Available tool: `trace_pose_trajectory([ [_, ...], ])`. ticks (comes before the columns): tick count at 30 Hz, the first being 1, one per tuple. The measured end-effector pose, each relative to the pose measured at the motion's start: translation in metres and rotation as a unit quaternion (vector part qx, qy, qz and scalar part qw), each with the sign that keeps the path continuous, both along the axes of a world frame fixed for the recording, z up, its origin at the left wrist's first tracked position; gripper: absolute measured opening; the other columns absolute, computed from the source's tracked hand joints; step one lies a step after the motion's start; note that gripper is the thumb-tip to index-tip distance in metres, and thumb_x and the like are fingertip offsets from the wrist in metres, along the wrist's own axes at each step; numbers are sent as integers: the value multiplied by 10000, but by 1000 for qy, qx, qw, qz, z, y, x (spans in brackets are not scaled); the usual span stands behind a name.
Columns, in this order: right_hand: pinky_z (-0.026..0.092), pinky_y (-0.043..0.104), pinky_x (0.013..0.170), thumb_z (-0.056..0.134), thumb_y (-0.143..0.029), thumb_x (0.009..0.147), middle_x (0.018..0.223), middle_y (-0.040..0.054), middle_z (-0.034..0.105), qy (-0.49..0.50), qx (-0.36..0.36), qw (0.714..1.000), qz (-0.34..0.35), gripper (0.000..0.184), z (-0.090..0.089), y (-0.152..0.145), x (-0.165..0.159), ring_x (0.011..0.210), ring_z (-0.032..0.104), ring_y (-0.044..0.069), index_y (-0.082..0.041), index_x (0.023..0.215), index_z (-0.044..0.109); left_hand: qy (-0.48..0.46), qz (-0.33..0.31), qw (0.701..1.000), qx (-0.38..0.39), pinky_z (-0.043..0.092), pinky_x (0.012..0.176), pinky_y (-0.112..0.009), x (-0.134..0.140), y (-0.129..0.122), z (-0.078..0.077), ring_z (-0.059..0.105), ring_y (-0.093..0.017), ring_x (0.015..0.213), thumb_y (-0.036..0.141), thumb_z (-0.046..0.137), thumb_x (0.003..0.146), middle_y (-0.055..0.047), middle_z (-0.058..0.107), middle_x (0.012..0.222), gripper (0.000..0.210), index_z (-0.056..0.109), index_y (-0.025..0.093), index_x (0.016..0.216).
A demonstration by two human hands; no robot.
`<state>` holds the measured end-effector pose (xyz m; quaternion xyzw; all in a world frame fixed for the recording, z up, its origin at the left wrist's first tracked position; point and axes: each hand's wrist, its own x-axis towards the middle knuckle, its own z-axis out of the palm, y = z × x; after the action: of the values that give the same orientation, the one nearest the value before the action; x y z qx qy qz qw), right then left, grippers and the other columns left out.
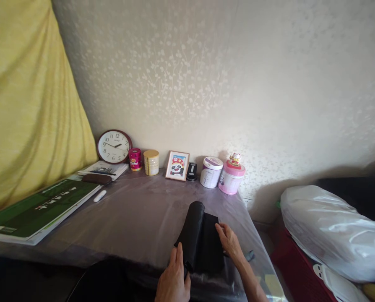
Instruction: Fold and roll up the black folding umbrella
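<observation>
Because the bottom edge crops my view, my left hand point(173, 279) is cut off near the wrist and my right arm runs out of sight below the elbow. What I handle is a black sheet point(194, 233), its left side curled into a thick roll, its right side flat; its material is hard to make out, and the roll hides whatever lies inside it. A dark shape at lower left is too deep in shadow to name, as is a small bluish-grey object point(249, 255) just beside my right forearm. The green book point(45, 205) is cropped at the left, and a white plastic bag point(335, 230) at the right conceals most of its contents.

My left fingers are closed on the near end of the roll, index finger along its left side, thumb by the lower end. The fingers of my right hand point(230, 242) are pinched together on the right edge of the flat part. The sheet is at the near right of the plastic-covered bench point(137, 218), between my hands.

Along the wall stand, left to right, a round clock point(113, 149), a magenta can point(135, 160), a yellow-lidded tin point(151, 164), a framed panda picture point(177, 167) and two tubs point(210, 178), the second pink-lidded.
</observation>
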<state>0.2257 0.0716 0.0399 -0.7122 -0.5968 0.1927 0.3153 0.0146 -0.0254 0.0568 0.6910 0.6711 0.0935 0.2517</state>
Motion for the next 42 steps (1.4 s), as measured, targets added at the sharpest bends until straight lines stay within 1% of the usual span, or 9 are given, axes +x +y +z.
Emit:
trace_pose_trajectory([
  [5,448,276,533,409,-424,784,716,60,675,47,-26,999,-5,379,-3,4,-8,618,627,202,-143,980,571,-8,11,1000,-13,425,882,-244,0,-1,4,541,-196,1117,130,389,806,-157,230,1462,673,87,129,1407],
  [8,445,275,530,437,-432,747,683,53,662,96,-6,995,22,363,0,9,-8,613,616,198,-144,905,592,-10,10,1000,-15,416,879,-230,0,-1,7,540,-189,1114,129,390,808,-150,231,1463,668,94,126,1407],
  [12,443,259,527,488,-513,722,647,21,637,201,20,975,91,413,14,14,-18,609,595,176,-145,869,603,-8,10,1000,0,422,855,-238,0,-2,5,547,-193,1096,137,391,808,-141,258,1451,670,93,119,1407],
  [19,361,200,359,493,-440,747,597,-37,572,282,-11,955,96,432,37,20,-64,412,486,91,-129,1044,537,-4,15,1000,20,424,828,-230,1,-4,-1,562,-180,1064,122,393,789,-141,296,1434,667,127,116,1401],
  [24,368,204,324,436,-348,800,576,-46,553,221,-19,972,73,388,34,27,-89,338,457,82,-125,1113,485,6,11,999,34,438,845,-256,0,-4,-3,564,-192,1068,108,386,783,-146,297,1433,664,134,106,1397],
  [30,396,218,417,428,-278,826,661,-6,643,102,-2,992,70,337,30,26,-106,396,531,101,-123,1119,495,22,1,1000,21,437,877,-269,0,-2,2,530,-208,1125,96,385,791,-177,284,1432,628,171,58,1381],
  [34,425,221,589,402,-256,858,679,2,695,-3,4,993,121,304,37,17,-113,627,652,143,-141,1118,511,33,-7,999,6,422,897,-253,-1,-1,5,507,-207,1156,120,390,802,-183,291,1426,575,247,51,1355],
  [37,409,225,670,416,-233,857,689,-3,711,-47,13,987,151,225,42,11,-115,782,664,158,-176,1017,563,39,-12,999,16,423,887,-234,-4,-1,-4,494,-204,1171,156,378,812,-170,314,1416,557,264,68,1351],
  [42,396,213,670,419,-212,861,695,-15,714,-67,6,984,163,168,45,8,-117,755,667,143,-208,888,585,26,-10,998,61,446,878,-259,-12,0,-20,481,-218,1183,245,423,792,-184,339,1401,637,219,48,1363],
])
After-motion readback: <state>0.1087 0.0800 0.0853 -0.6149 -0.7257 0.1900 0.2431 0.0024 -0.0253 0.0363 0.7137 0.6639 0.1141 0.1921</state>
